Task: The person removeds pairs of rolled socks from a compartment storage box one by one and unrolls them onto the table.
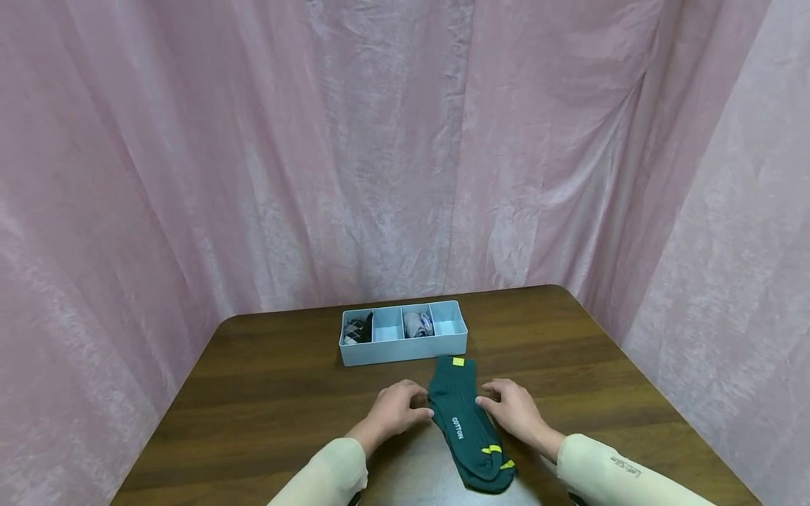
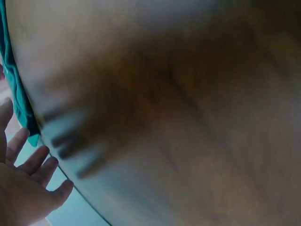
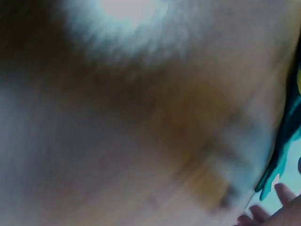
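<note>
Pale sleeves (image 1: pixel 329 474) lie nearest; beyond, the left hand (image 1: pixel 395 409) and right hand (image 1: pixel 514 412), relaxed and holding nothing, flank green socks (image 1: pixel 465 407) on the table (image 1: pixel 272 400), near the blue box (image 1: pixel 405 350). Presumably light, soft and unbreakable, the pair suits a grip at both side edges. Left wrist view adds spread fingers (image 2: pixel 35 161), palm side; contact is uncertain.
</note>
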Motion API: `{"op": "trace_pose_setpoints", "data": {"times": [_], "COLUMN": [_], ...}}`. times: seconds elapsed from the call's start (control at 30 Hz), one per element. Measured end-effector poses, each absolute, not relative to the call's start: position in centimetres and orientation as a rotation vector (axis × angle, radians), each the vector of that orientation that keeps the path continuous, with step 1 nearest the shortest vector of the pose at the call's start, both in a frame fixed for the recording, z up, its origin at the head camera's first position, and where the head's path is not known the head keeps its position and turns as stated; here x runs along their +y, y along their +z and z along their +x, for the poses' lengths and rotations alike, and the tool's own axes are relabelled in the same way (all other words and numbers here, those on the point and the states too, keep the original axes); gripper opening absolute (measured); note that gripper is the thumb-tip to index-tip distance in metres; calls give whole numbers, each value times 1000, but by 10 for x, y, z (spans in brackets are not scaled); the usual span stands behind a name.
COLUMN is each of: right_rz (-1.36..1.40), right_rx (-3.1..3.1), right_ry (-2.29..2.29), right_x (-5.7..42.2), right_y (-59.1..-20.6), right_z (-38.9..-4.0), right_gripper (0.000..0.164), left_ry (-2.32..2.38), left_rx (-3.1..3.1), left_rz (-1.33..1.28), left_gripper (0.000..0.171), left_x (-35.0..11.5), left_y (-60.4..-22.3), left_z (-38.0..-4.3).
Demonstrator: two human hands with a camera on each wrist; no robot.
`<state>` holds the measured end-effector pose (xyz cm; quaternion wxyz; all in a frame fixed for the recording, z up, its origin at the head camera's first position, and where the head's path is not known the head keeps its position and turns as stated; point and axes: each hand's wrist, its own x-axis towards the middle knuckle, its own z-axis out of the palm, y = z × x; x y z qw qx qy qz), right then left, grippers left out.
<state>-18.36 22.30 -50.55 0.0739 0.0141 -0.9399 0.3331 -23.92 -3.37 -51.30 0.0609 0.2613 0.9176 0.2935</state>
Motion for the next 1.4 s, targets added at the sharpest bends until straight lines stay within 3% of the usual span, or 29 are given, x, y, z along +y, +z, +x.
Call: {"op": "trace_pose_setpoints", "data": {"times": [0.47,0.93,1.4], "right_rz": [1,-69,-348], "right_rx": [-2860,-2821,-2740], "right_ry": [909,998,1552], "right_x": [216,213,232], "right_y": [-515,-509,-495], "right_z": [-184,-187,-189], "right_gripper": [20,7,13], "left_ry": [685,576,554], "left_rx": [3005,3055,3044], "left_rz": [932,893,868], "left_gripper": [20,20,19], "left_x": [-20,-16,-16], "left_y": [-524,-522,-522], "left_z": [-234,-228,-229]}}
